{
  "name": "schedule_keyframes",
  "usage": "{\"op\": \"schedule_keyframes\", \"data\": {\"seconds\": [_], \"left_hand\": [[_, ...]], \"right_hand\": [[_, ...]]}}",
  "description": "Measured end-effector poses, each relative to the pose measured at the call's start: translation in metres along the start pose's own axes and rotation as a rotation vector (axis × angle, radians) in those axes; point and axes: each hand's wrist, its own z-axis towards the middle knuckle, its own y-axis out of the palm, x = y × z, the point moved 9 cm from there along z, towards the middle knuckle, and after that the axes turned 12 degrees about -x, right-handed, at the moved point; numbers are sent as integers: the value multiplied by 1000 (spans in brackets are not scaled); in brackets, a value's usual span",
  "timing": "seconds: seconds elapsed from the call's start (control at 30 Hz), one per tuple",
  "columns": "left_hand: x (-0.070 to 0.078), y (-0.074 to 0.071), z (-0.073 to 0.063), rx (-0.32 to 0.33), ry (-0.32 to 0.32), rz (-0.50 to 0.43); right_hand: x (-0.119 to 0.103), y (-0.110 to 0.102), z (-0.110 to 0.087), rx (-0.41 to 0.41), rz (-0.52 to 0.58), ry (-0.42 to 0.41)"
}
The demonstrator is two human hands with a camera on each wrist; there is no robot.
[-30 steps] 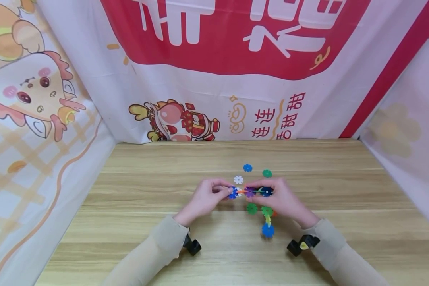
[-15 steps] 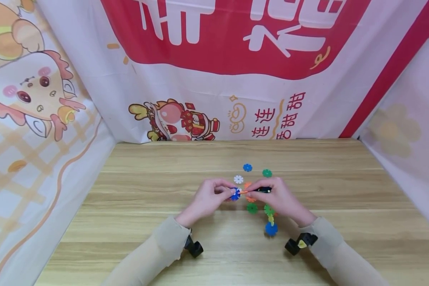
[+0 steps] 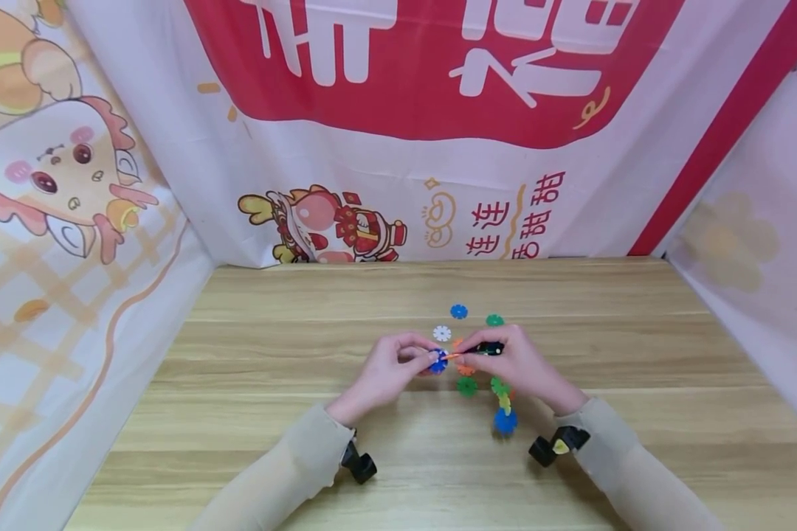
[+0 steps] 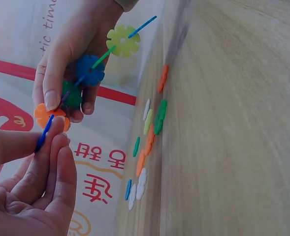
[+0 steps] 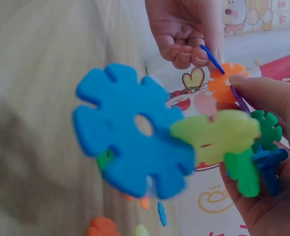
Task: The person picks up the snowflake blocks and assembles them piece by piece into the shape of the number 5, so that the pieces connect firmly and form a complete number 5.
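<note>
Between its thumb and fingers my left hand pinches a blue notched plastic disc, a snowflake-type building piece. The blue disc meets the edge of an orange disc; how deep their slots mesh, I cannot tell. Thumb and fingers of my right hand grip the chain near this orange disc. A purple disc, a dark green disc and a blue disc continue the chain beside the palm. From there a light green disc, a yellow disc and a large blue disc hang off toward me.
Loose discs lie flat on the wooden table around and beyond my hands. Among them are a blue disc, a white disc and green discs, one of them a green disc near my right hand. A printed cloth hangs behind the table.
My hands have drawn slightly closer together, the left moving a little right with its blue disc. The chain has turned in my right hand, and its hanging blue end has swung slightly right.
</note>
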Motion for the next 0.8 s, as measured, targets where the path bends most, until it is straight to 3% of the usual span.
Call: {"op": "schedule_keyframes", "data": {"seconds": [0.4, 0.67, 0.8], "left_hand": [[-1, -4, -6, -13, -14, -26], [-6, -10, -10, 26, -30, -20], [-9, -12, -11, 58, -29, -31]], "right_hand": [[13, -19, -10, 61, -2, 93], [29, -27, -22, 75, -45, 182], [35, -26, -27, 45, -54, 222]]}}
